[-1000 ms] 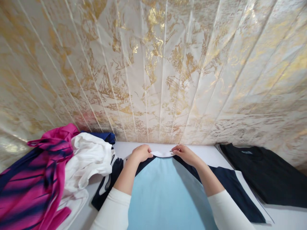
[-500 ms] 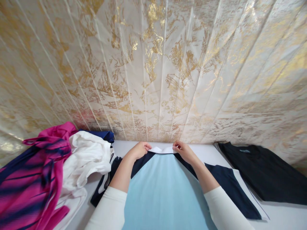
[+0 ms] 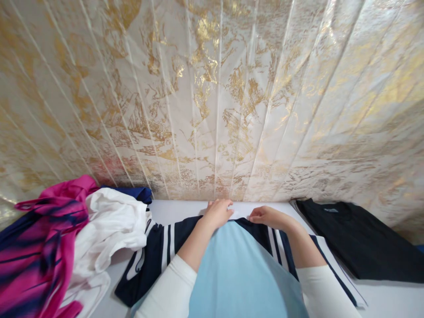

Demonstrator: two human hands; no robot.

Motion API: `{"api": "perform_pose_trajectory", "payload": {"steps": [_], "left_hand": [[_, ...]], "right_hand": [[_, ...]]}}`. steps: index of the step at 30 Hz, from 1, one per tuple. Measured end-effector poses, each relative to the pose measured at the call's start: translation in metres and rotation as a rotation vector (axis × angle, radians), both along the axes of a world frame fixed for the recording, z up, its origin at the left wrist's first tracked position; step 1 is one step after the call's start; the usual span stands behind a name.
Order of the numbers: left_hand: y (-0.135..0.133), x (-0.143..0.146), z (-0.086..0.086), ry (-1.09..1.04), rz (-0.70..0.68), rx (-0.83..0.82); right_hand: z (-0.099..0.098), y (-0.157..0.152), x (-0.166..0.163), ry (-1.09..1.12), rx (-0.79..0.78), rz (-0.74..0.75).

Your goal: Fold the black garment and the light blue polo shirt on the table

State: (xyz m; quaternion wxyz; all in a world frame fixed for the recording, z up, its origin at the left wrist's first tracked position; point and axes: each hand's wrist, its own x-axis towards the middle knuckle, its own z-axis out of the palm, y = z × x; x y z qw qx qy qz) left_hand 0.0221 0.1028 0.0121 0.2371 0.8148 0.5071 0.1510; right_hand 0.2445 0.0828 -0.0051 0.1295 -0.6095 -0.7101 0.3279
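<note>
A light blue shirt (image 3: 241,269) with dark navy, white-striped sleeves lies spread out before me, its collar end pointing away. My left hand (image 3: 218,214) rests over the left part of the white collar, fingers loosely apart and hiding some of it. At the collar's right end, my right hand (image 3: 269,217) has its fingers drawn together at the navy shoulder fabric. The left sleeve (image 3: 149,247) shows white bands and a white curved mark; my right forearm covers part of the other sleeve.
On the left, a pink and navy patterned garment (image 3: 43,251) is heaped beside crumpled white clothing (image 3: 112,221), with blue cloth (image 3: 137,193) behind. Folded black shirts (image 3: 361,243) lie at right on the white tabletop (image 3: 384,293). A gold-patterned pale covering (image 3: 212,110) rises behind.
My left hand has moved right along the collar and its fingers have loosened. My right hand has shifted slightly right and lower. The sleeves lie more spread, with more stripes showing.
</note>
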Motion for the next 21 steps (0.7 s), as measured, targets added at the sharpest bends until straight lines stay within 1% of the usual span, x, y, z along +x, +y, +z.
{"api": "perform_pose_trajectory", "payload": {"steps": [2, 5, 13, 17, 21], "left_hand": [[0.005, 0.017, -0.003, 0.0, -0.043, -0.03], [0.013, 0.028, -0.01, -0.031, -0.039, -0.071], [0.027, 0.033, -0.031, -0.271, 0.08, -0.091], [0.027, 0.038, -0.041, -0.333, 0.128, -0.128], [0.028, 0.039, -0.045, -0.361, 0.093, -0.207]], "right_hand": [[0.001, -0.001, 0.002, -0.007, -0.049, 0.013], [0.001, -0.001, 0.002, -0.013, -0.066, 0.012], [0.012, -0.006, 0.006, -0.065, -0.077, -0.001], [0.008, -0.003, 0.007, -0.112, -0.038, -0.056], [0.002, 0.001, 0.005, -0.174, -0.025, -0.11]]}}
